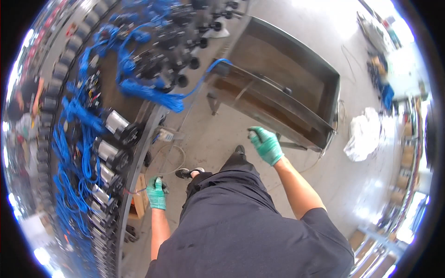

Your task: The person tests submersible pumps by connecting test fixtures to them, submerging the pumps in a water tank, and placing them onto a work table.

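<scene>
My left hand [156, 194], in a green glove, is beside the edge of a long bench [134, 178] on the left. Its fingers are curled, and a dark shape shows at the fingertips. A thin wire [134, 191] runs from near this hand toward the bench. My right hand [267, 147], also gloved in green, hangs in the air by the near side of a metal trough [282, 118]. Its fingers are bent in with the thumb close; whatever they may hold is hidden. Silver-and-black motor-like cylinders [116, 123] with coiled blue cables [69, 185] line the bench.
More black units with blue cable bundles [153, 95] crowd the far bench. One blue cable [204, 76] reaches over to the trough. A white plastic bag [364, 136] lies on the floor at right. Another person [28, 99] is at far left. A wooden box [139, 199] sits beneath the bench.
</scene>
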A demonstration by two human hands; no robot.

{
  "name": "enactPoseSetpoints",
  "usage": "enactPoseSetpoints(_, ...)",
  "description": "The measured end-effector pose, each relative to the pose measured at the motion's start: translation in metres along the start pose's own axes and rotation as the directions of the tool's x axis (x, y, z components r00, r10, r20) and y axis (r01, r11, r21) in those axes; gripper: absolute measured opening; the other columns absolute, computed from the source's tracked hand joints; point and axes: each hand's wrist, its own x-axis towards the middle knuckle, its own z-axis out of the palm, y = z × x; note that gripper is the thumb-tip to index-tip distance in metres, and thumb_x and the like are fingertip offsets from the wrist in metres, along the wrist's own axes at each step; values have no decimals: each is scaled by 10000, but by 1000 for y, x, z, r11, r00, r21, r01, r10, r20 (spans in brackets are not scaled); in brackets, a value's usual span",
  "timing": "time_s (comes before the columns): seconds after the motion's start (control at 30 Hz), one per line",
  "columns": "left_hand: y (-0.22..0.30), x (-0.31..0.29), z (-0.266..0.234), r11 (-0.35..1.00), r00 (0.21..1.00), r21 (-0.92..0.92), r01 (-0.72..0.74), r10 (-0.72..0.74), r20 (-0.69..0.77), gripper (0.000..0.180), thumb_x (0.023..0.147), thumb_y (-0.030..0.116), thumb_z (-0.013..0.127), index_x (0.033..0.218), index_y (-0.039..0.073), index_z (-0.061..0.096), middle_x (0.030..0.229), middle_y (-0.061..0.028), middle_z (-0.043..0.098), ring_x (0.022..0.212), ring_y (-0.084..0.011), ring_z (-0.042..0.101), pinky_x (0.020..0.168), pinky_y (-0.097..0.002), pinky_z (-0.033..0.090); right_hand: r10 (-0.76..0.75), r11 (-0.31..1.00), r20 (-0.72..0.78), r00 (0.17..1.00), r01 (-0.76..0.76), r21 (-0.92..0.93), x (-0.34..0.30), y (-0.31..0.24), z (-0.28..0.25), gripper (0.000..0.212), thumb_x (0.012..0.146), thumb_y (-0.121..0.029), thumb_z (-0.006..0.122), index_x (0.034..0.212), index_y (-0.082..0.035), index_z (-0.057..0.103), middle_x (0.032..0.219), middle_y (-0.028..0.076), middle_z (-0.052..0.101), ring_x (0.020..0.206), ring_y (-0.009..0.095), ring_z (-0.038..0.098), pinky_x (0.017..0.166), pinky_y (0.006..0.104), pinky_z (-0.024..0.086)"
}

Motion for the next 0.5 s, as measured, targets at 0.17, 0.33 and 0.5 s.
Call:
enactPoseSetpoints(0.17,123,10,148,859,880,276,-431,332,340,173,1006,216,619,1062,53,618,799,-9,564,609,-68,512,540,-240,439,61,995,-531,845,-97,-39,-6,85,-130,163,995,-155,630,1059,-21,699,901,163,733,800,257,735,714,357,567)
enactPoseSetpoints(0.33,206,25,327,627,590,202,-753,506,628,136,980,162,640,1042,46,605,877,10,578,727,-85,508,665,-262,452,-21,972,-741,671,-161,-173,14,177,-216,193,1004,-194,612,1044,-26,698,949,184,723,848,362,704,757,399,560)
enactPoseSetpoints(0.5,239,27,508,469,464,288,-835,318,827,173,949,164,652,1022,20,591,854,-38,623,796,-115,558,744,-287,481,214,872,-729,651,-463,-157,44,238,-235,336,1021,-389,537,1005,-92,694,947,186,712,887,412,670,771,486,539)
